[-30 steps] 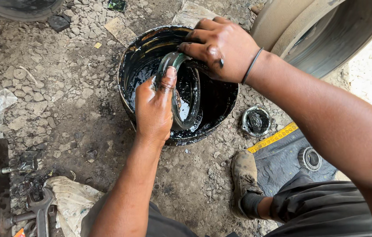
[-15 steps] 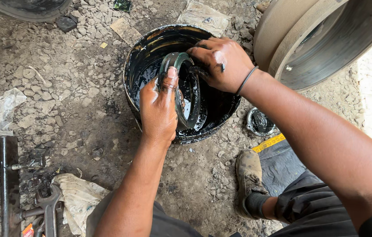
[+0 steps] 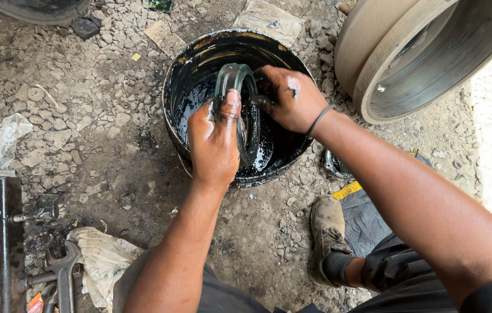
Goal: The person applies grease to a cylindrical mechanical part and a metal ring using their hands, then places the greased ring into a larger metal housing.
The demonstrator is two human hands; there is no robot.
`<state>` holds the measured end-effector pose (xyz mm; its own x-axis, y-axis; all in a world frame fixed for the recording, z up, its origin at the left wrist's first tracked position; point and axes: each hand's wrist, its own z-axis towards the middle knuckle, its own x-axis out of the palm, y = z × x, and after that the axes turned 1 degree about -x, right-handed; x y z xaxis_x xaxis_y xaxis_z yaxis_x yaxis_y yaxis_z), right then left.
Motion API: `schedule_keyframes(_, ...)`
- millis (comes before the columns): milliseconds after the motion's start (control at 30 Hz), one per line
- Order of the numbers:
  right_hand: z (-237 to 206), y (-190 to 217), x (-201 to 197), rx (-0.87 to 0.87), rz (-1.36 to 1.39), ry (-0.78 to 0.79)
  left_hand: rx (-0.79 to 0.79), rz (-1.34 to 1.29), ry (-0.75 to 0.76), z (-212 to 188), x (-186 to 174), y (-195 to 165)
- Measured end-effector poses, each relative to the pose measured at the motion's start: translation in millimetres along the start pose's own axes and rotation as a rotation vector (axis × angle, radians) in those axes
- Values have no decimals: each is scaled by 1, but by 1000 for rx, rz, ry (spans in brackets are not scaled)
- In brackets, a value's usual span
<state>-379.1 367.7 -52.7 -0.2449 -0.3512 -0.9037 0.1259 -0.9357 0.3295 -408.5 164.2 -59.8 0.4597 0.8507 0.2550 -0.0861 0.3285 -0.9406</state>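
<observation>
The left hand [image 3: 215,145] grips a metal ring [image 3: 240,110] on edge over a black bucket [image 3: 179,87] of dark oily liquid — thumb pressed along the ring's outer face, fingers wrapped round its near rim. The right hand [image 3: 289,98] is closed on the ring's far side, its fingers curled in through the opening and smeared black, a band at the wrist. The bucket stands on gravel beside a big drum [image 3: 385,52] at upper right — a shoe [image 3: 328,226] is planted just below, and a wrench [image 3: 63,272] and rag [image 3: 104,258] lie at lower left.
</observation>
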Motion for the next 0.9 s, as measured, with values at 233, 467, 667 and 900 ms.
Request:
schedule_keyframes(233, -9, -6, 15, 200, 57, 80, 60, 67, 26, -2, 2, 3)
schedule_keyframes(467, -13, -13, 25, 325, 224, 238, 89, -37, 55, -7, 5, 6)
schedule_keyframes(667, -19, -11, 39, 341, 275, 319, 208, 77, 15, -9, 3, 6)
schedule_keyframes(900, -21, -12, 40, 730, 737, 199, 218, 182, 1, -6, -3, 16)
